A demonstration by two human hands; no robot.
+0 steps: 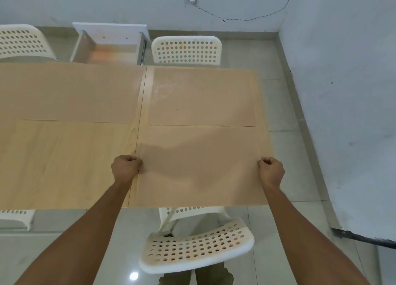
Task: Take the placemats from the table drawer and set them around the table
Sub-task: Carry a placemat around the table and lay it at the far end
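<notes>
From the head camera, a light wood-grain table (64, 160) fills the middle of the frame. Both arms reach forward over it. The left hand (125, 169) is clenched on the left edge of a thin tan rectangular placemat (199, 166), and the right hand (271, 170) is clenched on its right edge, so the mat lies stretched between them on the near right part of the tabletop, its near edge at the table's edge. Two more tan placemats lie flat on the far side: one at far right (203, 96), just beyond the held mat, and one at far left (68, 91). Behind the table, a white drawer (109, 42) stands pulled open. A white perforated plastic chair (197, 245) sits near the person, another (186, 50) at the far side beside the drawer.
</notes>
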